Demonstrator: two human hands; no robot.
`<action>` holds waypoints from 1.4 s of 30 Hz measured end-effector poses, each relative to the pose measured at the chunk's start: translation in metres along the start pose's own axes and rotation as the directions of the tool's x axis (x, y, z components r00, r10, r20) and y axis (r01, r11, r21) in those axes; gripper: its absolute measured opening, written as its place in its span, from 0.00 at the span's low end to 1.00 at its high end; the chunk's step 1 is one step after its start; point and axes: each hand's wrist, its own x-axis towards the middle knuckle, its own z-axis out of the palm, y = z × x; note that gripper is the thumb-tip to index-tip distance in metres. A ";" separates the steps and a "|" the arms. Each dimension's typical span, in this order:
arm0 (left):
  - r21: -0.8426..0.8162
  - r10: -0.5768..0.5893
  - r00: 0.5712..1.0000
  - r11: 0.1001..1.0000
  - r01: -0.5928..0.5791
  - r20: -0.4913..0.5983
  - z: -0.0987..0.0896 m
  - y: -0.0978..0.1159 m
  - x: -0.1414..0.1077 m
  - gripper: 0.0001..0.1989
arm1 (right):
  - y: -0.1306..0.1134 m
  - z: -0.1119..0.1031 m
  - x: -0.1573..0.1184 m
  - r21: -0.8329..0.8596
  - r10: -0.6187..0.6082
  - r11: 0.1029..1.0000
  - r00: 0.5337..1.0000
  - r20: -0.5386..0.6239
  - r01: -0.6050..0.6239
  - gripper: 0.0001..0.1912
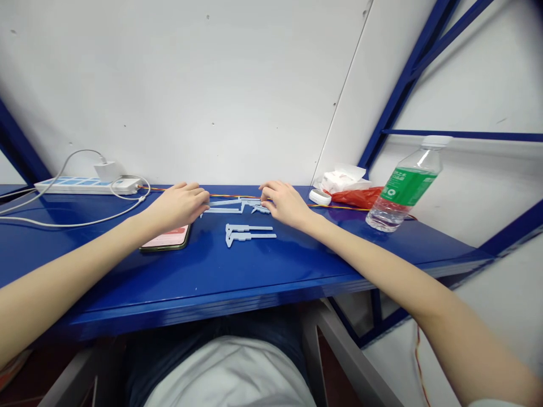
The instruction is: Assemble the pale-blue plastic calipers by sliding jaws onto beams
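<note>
Between my hands, pale blue-grey plastic calipers lie close together near the back of the table, some overlapping. My left hand is closed at their left end, fingers curled down together over the tips. At the right end, my right hand bends its thumb and fingers around a caliper part; the exact contact is partly hidden. Nearer to me, two more calipers rest side by side, apart from both hands, their jaws to the left. A phone with a lit screen lies under my left wrist.
On the blue table, a power strip with a white charger and cables sits left. At right are a small white device, tissues, a red plastic bag and a water bottle. A white wall stands behind.
</note>
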 end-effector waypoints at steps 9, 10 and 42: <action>0.059 0.088 0.996 0.994 -0.087 -0.008 -0.004 0.004 0.000 0.16 | -0.003 0.002 -0.001 0.056 -0.102 0.993 0.994 -0.045 0.105 0.06; 0.069 0.096 0.995 0.993 -0.095 -0.008 -0.006 0.007 0.000 0.16 | -0.005 0.002 -0.001 0.058 -0.119 0.991 0.992 -0.050 0.121 0.06; 0.019 -0.004 0.997 1.000 0.002 0.078 -0.011 0.022 -0.001 0.22 | -0.011 0.003 -0.002 0.008 -0.177 0.984 0.984 -0.007 0.177 0.08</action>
